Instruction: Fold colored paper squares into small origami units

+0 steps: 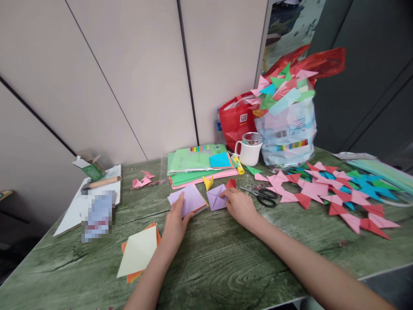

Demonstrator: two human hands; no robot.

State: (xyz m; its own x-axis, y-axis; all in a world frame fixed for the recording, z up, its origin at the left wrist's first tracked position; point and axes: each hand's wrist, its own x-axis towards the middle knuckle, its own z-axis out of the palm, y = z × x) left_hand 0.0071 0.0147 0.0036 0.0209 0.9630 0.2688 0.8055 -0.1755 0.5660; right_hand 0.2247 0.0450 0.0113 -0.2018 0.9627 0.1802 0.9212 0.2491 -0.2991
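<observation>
Forearms enter from the bottom edge and reach over the green table [226,267]. Left hand [176,217] lies flat and open, fingers spread on a lilac sheet stack [191,199]. Right hand [239,206] is loosely curled, fingertips pressing the edge of a folded lilac square [217,197]; nothing is gripped. Square sits just right of the stack, creases meeting at its centre. Scissors [263,196] lie near the right hand; folded stars [335,193] spread farther right. Judged step: creasing the square. Next fold would call for aligned edges and firm pressure.
</observation>
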